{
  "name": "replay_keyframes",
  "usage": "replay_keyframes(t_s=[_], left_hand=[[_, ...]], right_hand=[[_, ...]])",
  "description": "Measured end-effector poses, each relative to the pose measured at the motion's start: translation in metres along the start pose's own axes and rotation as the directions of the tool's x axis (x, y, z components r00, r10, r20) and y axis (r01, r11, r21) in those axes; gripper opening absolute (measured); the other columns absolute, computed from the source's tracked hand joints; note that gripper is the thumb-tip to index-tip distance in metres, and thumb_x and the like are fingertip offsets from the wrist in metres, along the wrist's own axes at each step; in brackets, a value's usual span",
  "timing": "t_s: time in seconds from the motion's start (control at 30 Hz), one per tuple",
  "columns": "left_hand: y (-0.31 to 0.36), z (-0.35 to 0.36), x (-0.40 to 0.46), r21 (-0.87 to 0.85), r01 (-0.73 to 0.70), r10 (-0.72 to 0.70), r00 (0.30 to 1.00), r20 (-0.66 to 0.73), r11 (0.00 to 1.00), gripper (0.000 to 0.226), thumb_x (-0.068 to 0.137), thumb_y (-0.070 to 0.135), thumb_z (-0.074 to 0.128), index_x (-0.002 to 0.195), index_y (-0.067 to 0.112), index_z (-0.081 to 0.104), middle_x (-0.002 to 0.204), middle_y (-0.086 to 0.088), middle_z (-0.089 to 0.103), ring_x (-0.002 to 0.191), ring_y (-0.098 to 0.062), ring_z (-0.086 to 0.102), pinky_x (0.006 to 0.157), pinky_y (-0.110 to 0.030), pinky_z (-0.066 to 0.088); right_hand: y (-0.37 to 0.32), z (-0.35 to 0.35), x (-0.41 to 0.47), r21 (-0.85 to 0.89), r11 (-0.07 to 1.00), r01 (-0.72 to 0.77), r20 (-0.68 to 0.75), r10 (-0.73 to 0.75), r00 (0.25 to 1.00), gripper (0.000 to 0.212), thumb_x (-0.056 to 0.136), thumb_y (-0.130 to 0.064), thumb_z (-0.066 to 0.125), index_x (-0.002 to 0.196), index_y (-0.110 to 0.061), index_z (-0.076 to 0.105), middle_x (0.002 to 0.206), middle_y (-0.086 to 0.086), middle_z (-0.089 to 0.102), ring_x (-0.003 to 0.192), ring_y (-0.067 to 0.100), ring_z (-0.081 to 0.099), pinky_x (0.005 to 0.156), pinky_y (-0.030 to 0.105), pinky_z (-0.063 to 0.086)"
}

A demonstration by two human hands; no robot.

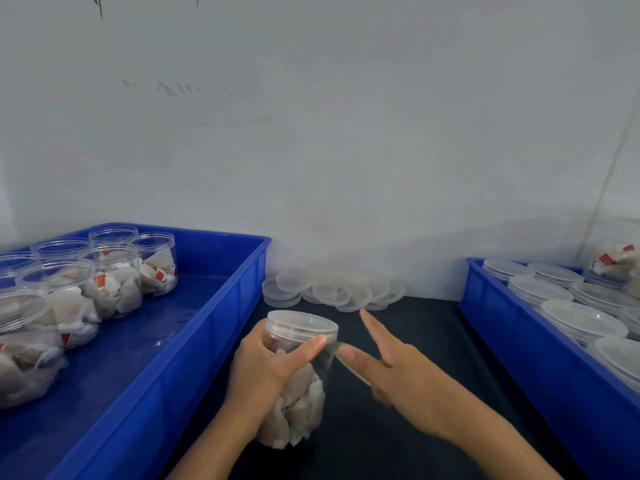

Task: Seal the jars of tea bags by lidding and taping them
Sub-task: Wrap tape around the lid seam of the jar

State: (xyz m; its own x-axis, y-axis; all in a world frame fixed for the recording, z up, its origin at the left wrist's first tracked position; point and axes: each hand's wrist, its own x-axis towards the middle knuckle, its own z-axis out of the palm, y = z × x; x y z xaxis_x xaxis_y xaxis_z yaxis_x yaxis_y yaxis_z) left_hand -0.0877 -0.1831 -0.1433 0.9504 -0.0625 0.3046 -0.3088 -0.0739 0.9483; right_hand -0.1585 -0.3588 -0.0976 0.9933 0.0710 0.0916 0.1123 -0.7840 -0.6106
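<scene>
A clear plastic jar (302, 396) full of tea bags stands on the dark table, low in the middle of the head view. A clear lid (302, 323) sits on its top. My left hand (266, 370) grips the jar from the left, thumb laid across its front just below the lid. A short strip of clear tape (335, 348) runs from the jar's right side to my right hand (398, 370). That hand pinches the strip at the thumb, with the index finger pointing straight up and away.
A blue bin (242, 271) on the left holds several unlidded jars of tea bags (114, 282). Loose clear lids (332, 292) lie heaped against the wall behind the jar. Another blue bin (519, 341) on the right holds several lidded jars (581, 320).
</scene>
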Motion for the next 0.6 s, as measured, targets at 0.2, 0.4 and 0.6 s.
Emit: replay_keyframes(t_s=[0.2,0.4,0.6], left_hand=[[0.004,-0.005,-0.001,-0.097,0.036,-0.031,0.998,0.053,0.995,0.063,0.048,0.057,0.073,0.098,0.019,0.07,0.088,0.017,0.074,0.081,0.005,0.067,0.062,-0.004,0.046],[0.005,-0.012,0.001,-0.165,0.158,-0.122,0.97,0.209,0.974,0.068,0.044,0.063,0.084,0.097,0.023,0.073,0.094,0.007,0.076,0.089,-0.005,0.069,0.078,-0.023,0.046],[0.009,-0.013,-0.002,-0.197,0.144,-0.072,0.941,0.331,0.97,0.081,0.026,0.077,0.08,0.091,0.028,0.078,0.092,0.001,0.076,0.084,-0.006,0.071,0.069,-0.014,0.05]], right_hand=[[0.01,-0.017,0.003,0.16,0.984,0.076,0.029,-0.082,0.996,0.062,0.081,-0.069,0.045,0.139,-0.049,0.034,0.049,-0.013,0.047,0.052,-0.004,0.048,0.065,0.018,0.037],[0.009,-0.017,0.003,-0.126,0.983,0.136,-0.056,-0.144,0.988,0.043,0.093,-0.06,0.043,0.134,-0.052,0.037,0.054,-0.022,0.054,0.053,-0.011,0.049,0.054,0.014,0.029],[0.014,-0.013,0.006,-0.272,0.954,0.13,-0.097,-0.161,0.982,0.043,0.095,-0.058,0.039,0.137,-0.058,0.032,0.053,-0.028,0.05,0.053,-0.006,0.046,0.053,0.014,0.028]])
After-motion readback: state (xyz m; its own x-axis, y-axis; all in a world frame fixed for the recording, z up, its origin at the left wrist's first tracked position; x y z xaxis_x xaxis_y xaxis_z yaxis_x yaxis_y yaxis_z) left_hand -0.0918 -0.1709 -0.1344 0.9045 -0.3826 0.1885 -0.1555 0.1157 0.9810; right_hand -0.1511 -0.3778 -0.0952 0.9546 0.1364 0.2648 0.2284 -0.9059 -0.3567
